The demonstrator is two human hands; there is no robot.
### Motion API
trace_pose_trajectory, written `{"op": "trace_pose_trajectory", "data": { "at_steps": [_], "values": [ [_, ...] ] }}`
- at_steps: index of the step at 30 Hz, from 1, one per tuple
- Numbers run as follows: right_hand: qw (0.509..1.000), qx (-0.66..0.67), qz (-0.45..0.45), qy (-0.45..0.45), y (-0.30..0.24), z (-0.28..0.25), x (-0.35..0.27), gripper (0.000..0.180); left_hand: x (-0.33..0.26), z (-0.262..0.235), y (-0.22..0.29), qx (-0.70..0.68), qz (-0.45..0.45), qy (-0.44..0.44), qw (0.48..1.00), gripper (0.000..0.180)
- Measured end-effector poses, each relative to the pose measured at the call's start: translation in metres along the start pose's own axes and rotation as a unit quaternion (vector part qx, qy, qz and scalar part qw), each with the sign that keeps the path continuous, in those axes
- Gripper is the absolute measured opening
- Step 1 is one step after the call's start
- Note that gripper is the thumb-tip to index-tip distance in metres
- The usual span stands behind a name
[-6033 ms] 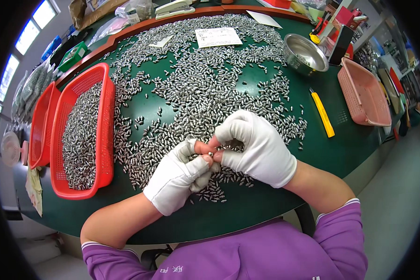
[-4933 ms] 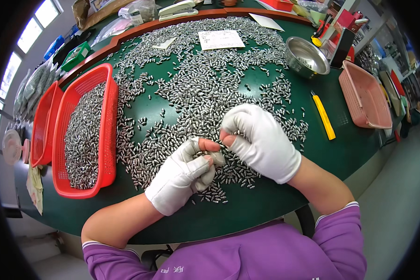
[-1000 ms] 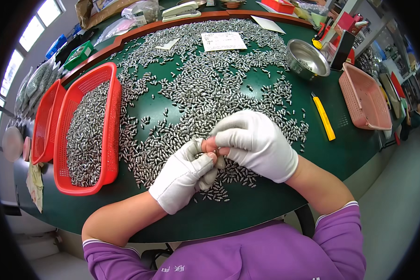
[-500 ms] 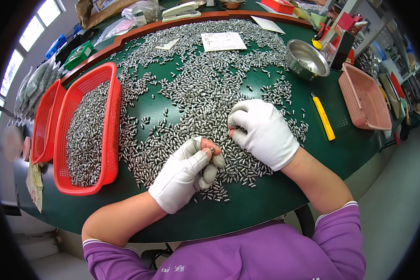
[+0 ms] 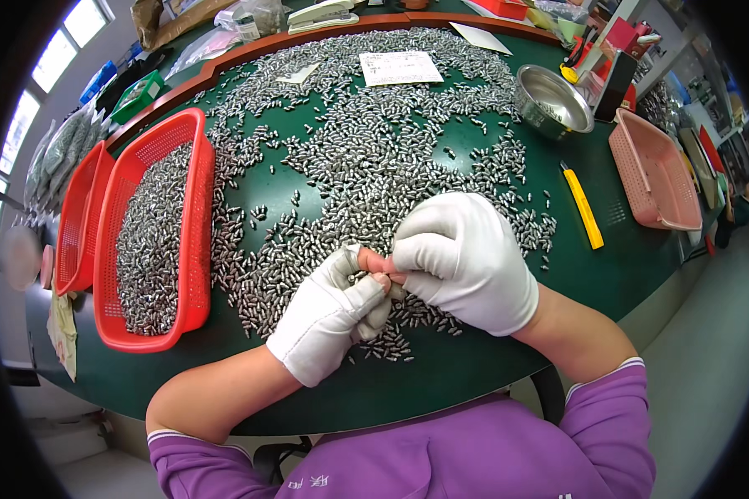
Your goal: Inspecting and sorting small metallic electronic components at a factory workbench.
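Small silver bullet-shaped metal parts (image 5: 366,179): lying beneath and around the fingers (image 5: 371,261).
White-gloved left hand (image 5: 329,312): pinching, fingertips meeting the right's.
White-gloved right hand (image 5: 473,266): pinching too; any gripped part is hiding.

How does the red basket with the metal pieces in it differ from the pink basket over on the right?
The red basket is bright red; the pink basket is pale pink.
The red basket holds a heap of small metal pieces; the pink basket's inner floor shows.
The red basket stands at the left; the pink basket is at the right, beyond the yellow utility knife.
Both have perforated walls and open tops.
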State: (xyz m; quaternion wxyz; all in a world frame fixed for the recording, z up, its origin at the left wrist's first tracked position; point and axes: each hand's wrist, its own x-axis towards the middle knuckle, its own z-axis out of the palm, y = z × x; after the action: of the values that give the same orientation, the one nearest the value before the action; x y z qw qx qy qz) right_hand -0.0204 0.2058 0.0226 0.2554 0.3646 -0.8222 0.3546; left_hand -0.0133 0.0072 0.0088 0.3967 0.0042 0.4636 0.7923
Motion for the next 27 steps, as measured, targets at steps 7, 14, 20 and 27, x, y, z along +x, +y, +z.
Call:
{"op": "trace_pose_trajectory", "data": {
  "at_steps": [7, 14, 20, 27],
  "values": [
    [0.999, -0.033, 0.030, -0.010, -0.005, 0.000, -0.004, 0.026, 0.001, 0.000, -0.001, -0.017, 0.003, 0.020, 1.000, 0.011],
    [0.996, -0.053, 0.068, -0.016, -0.008, 0.001, -0.006, 0.027, 0.000, 0.000, -0.001, -0.011, 0.002, 0.026, 1.000, 0.011],
    [0.994, -0.068, 0.085, -0.014, -0.003, -0.007, -0.008, 0.021, 0.000, 0.002, 0.001, -0.017, -0.015, 0.024, 0.999, 0.008],
    [0.863, -0.418, 0.274, -0.070, 0.026, -0.064, 0.000, 0.026, 0.000, 0.002, 0.001, -0.017, 0.010, 0.025, 0.999, 0.010]
  ]
}}
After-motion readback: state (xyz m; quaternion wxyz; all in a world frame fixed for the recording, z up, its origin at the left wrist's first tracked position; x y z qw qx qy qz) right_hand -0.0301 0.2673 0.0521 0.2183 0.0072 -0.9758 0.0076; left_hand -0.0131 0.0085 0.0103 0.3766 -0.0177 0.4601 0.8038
